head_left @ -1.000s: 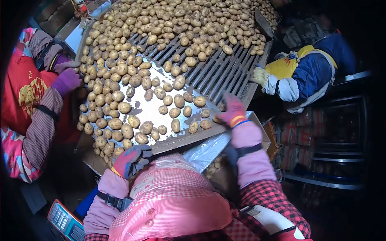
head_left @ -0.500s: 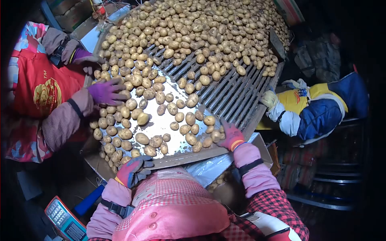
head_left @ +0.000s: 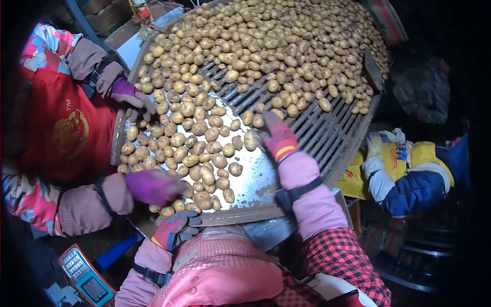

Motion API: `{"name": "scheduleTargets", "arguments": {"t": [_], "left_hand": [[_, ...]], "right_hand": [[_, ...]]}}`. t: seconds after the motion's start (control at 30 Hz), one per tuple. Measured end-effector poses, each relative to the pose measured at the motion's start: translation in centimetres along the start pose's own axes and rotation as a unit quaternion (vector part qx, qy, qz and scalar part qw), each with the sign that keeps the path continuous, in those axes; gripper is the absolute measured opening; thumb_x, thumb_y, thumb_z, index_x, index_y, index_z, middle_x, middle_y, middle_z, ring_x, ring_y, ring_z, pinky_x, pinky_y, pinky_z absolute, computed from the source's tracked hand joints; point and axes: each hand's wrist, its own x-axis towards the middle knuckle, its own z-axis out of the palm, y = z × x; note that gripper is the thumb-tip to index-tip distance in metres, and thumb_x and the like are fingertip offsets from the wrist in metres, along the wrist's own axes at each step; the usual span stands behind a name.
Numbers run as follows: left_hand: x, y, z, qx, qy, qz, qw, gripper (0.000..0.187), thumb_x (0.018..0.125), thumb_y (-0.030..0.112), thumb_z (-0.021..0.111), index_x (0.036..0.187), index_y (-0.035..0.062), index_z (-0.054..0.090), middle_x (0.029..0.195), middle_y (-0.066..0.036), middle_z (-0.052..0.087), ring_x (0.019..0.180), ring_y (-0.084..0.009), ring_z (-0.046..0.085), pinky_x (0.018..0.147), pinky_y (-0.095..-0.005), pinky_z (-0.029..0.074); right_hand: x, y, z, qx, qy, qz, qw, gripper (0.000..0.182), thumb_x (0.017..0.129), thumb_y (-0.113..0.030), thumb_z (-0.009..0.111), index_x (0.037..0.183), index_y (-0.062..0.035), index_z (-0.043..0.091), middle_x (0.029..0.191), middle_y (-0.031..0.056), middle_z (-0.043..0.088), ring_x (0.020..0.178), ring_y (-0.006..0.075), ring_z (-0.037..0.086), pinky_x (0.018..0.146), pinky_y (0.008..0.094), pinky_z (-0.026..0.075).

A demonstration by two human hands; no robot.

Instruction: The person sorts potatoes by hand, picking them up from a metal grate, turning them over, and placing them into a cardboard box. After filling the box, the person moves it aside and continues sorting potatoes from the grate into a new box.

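My left hand (head_left: 176,228), in a pink and grey glove, rests at the near rim of the metal sorting tray (head_left: 255,176), its fingers loosely bent and apart, with nothing held. Beside its fingertips lie potatoes (head_left: 203,199). My right hand (head_left: 280,134), gloved in pink with a yellow cuff, reaches over the boundary between the tray and the slatted bars (head_left: 312,135). Its fingers stretch forward close to a potato (head_left: 250,140) and hold none. Most potatoes on the tray sit in a cluster left of my right hand.
On the left, a co-worker's purple-gloved hands (head_left: 153,187) are among the potatoes. At the right is another person in a yellow apron (head_left: 396,158). A large potato heap (head_left: 286,36) covers the far bars. A calculator-like device (head_left: 87,276) lies at lower left.
My right hand has moved forward and left from the tray's near right corner. Potatoes have shifted left, baring the tray's right side. The co-worker's nearer hand has come closer to me.
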Motion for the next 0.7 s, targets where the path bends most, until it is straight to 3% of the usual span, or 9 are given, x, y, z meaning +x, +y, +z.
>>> {"name": "scheduleTargets", "arguments": {"t": [0.07,0.13,0.23,0.33,0.43,0.47,0.53,0.6,0.7], "left_hand": [[-0.9,-0.3,-0.4,-0.021,-0.006,0.005,1.0,0.052,0.098,0.033,0.051,0.136,-0.0004,0.042,0.122,-0.016,0.058,0.101,-0.0228,0.063,0.089,-0.0337,0.052],[-1.2,-1.3,-1.4,-0.043,-0.035,-0.01,0.998,0.051,0.098,0.031,0.05,0.136,-0.0007,0.041,0.124,-0.016,0.057,0.104,-0.0236,0.061,0.091,-0.034,0.051],[-1.4,-2.2,-2.3,-0.081,-0.071,-0.004,0.994,0.05,0.098,0.029,0.051,0.136,-0.0013,0.041,0.123,-0.016,0.057,0.105,-0.0242,0.061,0.091,-0.0343,0.051],[-1.3,-2.2,-2.2,-0.079,-0.046,-0.011,0.996,0.05,0.097,0.028,0.052,0.136,-0.0018,0.041,0.122,-0.017,0.057,0.105,-0.0257,0.06,0.091,-0.035,0.05],[-1.1,-1.4,-0.1,-0.063,-0.054,0.002,0.997,0.054,0.097,0.028,0.053,0.139,-0.002,0.037,0.122,-0.018,0.056,0.105,-0.0247,0.059,0.09,-0.0348,0.049],[-0.7,-1.3,0.6,-0.067,-0.058,0.002,0.996,0.054,0.097,0.028,0.053,0.139,-0.002,0.037,0.122,-0.018,0.056,0.105,-0.0247,0.059,0.09,-0.0348,0.049],[0.4,-1.0,1.8,-0.105,-0.121,0.053,0.986,0.058,0.097,0.029,0.052,0.142,-0.0004,0.032,0.121,-0.018,0.056,0.106,-0.0223,0.057,0.092,-0.0348,0.047],[1.0,0.0,2.4,-0.101,-0.105,0.027,0.989,0.064,0.098,0.034,0.05,0.146,0.0009,0.024,0.124,-0.016,0.056,0.109,-0.0233,0.057,0.094,-0.0349,0.046],[0.8,0.7,2.5,-0.046,-0.146,0.054,0.987,0.059,0.101,0.045,0.034,0.143,0.0023,0.034,0.119,-0.015,0.06,0.103,-0.0225,0.059,0.091,-0.0351,0.047]], "right_hand": [[2.7,1.0,-0.5,-0.191,-0.147,0.086,0.967,0.081,0.077,-0.015,0.066,0.147,-0.0224,0.026,0.145,0.014,0.04,0.116,0.0336,0.055,0.093,0.0427,0.048],[4.0,2.9,1.5,-0.237,-0.178,0.055,0.954,0.081,0.077,-0.012,0.065,0.147,-0.0221,0.026,0.144,0.0131,0.042,0.114,0.0338,0.057,0.09,0.0436,0.05],[4.4,4.2,3.8,-0.183,-0.097,0.065,0.976,0.078,0.078,-0.013,0.065,0.146,-0.0222,0.028,0.14,0.0135,0.047,0.11,0.0346,0.059,0.089,0.0433,0.049],[3.6,1.5,1.5,-0.183,-0.152,0.101,0.966,0.076,0.078,-0.017,0.067,0.144,-0.0231,0.031,0.135,0.0138,0.051,0.108,0.0355,0.06,0.089,0.0432,0.049],[0.0,-4.1,0.1,0.093,-0.066,0.098,0.989,0.05,0.079,-0.044,0.066,0.119,-0.0138,0.06,0.109,0.0173,0.065,0.099,0.0329,0.063,0.086,0.041,0.049],[-1.5,-6.2,0.7,0.197,-0.125,0.138,0.963,0.052,0.08,-0.05,0.063,0.114,-0.0108,0.064,0.107,0.0183,0.066,0.099,0.0309,0.064,0.087,0.0399,0.049],[-5.7,-11.2,0.5,0.3,-0.241,0.084,0.919,0.055,0.08,-0.043,0.07,0.124,-0.0114,0.06,0.104,0.0149,0.067,0.092,0.0269,0.065,0.083,0.0366,0.051],[-8.0,-14.5,0.6,0.284,-0.319,-0.086,0.9,0.046,0.08,-0.033,0.071,0.119,-0.0089,0.063,0.101,0.0145,0.068,0.094,0.0235,0.065,0.086,0.0352,0.05],[-5.1,-14.6,-1.2,0.295,-0.272,0.028,0.915,0.054,0.082,-0.038,0.07,0.128,-0.0146,0.059,0.098,0.0129,0.067,0.08,0.0211,0.065,0.073,0.0331,0.053]]}}
